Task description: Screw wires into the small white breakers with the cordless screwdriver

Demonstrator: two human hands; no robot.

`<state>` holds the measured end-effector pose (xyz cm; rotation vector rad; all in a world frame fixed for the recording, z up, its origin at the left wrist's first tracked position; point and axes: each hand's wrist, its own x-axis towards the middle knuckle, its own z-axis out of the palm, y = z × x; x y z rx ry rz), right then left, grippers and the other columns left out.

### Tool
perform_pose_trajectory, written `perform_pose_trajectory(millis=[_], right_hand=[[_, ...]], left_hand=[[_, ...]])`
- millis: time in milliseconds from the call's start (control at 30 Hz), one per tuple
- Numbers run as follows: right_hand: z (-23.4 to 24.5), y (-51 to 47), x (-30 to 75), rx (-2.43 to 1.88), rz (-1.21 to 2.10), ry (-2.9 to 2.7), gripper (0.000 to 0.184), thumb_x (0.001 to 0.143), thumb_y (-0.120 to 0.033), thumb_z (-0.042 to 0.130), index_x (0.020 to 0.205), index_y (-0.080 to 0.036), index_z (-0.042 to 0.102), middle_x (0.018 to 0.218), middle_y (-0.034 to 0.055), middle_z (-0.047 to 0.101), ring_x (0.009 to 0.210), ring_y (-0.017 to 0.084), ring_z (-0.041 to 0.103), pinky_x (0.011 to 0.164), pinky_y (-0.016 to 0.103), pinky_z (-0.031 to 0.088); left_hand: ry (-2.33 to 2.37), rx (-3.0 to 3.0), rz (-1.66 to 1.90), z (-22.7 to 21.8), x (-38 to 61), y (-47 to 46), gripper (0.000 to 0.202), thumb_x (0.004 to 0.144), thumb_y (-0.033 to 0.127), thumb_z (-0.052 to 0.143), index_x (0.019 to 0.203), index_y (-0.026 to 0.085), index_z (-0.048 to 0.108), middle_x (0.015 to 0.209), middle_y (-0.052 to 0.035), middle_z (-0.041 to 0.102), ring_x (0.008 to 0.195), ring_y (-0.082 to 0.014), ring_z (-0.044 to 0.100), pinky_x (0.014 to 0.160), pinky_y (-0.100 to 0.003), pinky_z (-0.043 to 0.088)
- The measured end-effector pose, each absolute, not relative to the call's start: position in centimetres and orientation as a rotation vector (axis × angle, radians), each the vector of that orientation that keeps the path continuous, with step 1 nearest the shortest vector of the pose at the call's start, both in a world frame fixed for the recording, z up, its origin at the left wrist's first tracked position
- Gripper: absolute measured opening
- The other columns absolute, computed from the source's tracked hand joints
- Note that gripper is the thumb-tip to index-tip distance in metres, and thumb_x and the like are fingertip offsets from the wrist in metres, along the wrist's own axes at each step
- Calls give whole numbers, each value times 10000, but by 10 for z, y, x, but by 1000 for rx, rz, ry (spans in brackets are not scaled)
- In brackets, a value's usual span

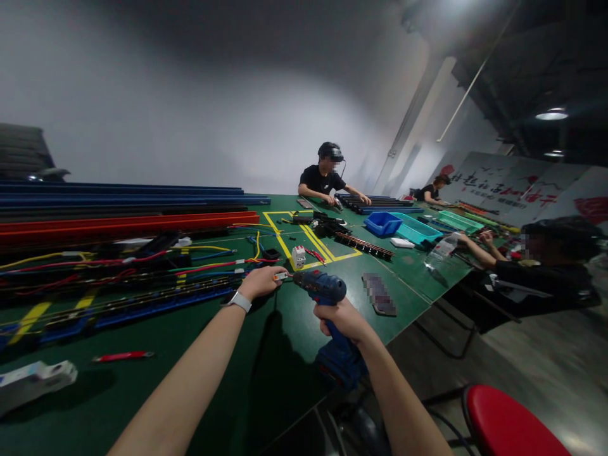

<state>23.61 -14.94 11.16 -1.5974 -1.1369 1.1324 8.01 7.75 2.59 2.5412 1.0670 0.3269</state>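
Observation:
My right hand (pixel 339 315) is wrapped round the grip of a blue cordless drill (pixel 323 285), its chuck pointing left. My left hand (pixel 259 282) is closed on a small white block (pixel 281 277) with an orange mark, mostly hidden by the fingers. The drill's tip is right at this block; whether they touch I cannot tell. Just beyond, a white circuit breaker (pixel 299 256) with red on top stands upright on the green table (pixel 285 354). Short red leads (pixel 315 255) lie beside it.
Wired blue rails (pixel 166 297) and orange channels (pixel 128 227) cover the left side. A red lead (pixel 123 356) and another breaker (pixel 38 383) lie nearer. A phone (pixel 379 294), blue bin (pixel 382 223) and bottle (pixel 441 250) are to the right. Co-workers sit around; a red stool (pixel 513 421) stands lower right.

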Motion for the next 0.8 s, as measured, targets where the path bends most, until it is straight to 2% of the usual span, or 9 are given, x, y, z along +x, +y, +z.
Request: perform_pose_trajectory(millis=[467, 600, 800], right_hand=[[106, -148, 240, -1538, 1160, -1171, 148, 695, -200, 590, 813, -183, 504, 514, -75, 439, 396, 108, 502, 398, 214, 361], [106, -147, 240, -1531, 1169, -1163, 173, 686, -190, 593, 839, -180, 511, 511, -77, 444, 395, 112, 506, 389, 214, 351], [103, -146, 241, -1526, 1164, -1153, 217, 683, -188, 584, 889, -170, 517, 496, -82, 452, 381, 114, 505, 380, 212, 338]], left_hand=[[1031, 2550, 375, 23, 79, 78, 416, 803, 409, 579, 1218, 408, 616, 1154, 13, 698, 1019, -229, 642, 866, -296, 443], [1026, 2552, 387, 24, 79, 77, 412, 806, 494, 564, 1203, 401, 625, 1133, 10, 705, 1002, -227, 647, 856, -291, 443], [984, 2557, 410, 30, 77, 73, 505, 815, 659, 444, 1176, 373, 650, 1100, -3, 715, 980, -239, 653, 842, -303, 447]])
